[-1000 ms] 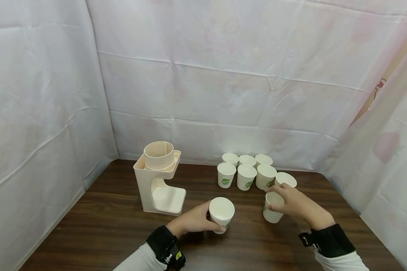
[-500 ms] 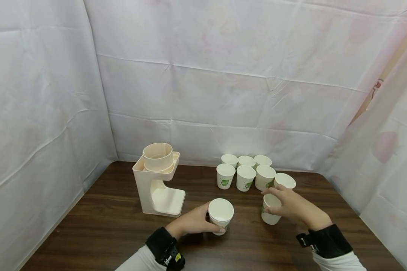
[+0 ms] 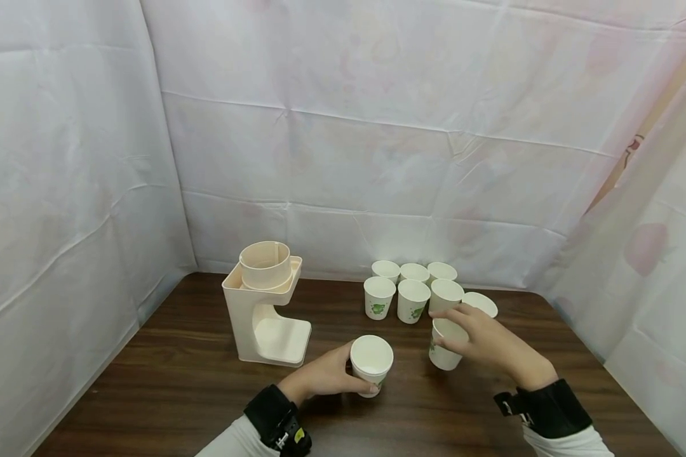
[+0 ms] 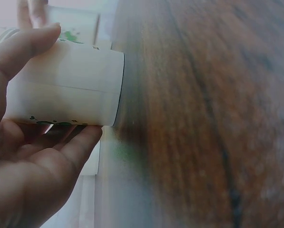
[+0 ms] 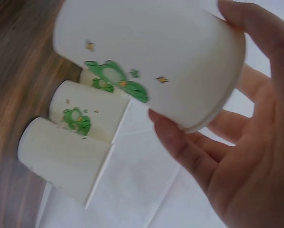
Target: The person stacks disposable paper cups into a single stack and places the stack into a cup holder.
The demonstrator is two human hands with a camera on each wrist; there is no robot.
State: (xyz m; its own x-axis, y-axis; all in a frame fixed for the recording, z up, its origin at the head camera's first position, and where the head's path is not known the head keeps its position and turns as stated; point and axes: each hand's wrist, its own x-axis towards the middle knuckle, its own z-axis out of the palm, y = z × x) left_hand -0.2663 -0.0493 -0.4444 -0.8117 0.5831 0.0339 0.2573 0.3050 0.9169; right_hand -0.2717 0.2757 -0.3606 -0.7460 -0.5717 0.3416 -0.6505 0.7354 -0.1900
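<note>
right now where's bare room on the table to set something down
Bare table shows left of the cream stand, between that stand and the clustered cups, and between the cup in the left hand and the other cup in the right hand. Crowded: the back, where the clustered cups stand close together.

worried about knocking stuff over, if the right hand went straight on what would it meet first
Probably the second cup from the left in the front row: in the head view the right hand points that way. Depth is unclear, though, and the third cup sits close beside that line.
</note>
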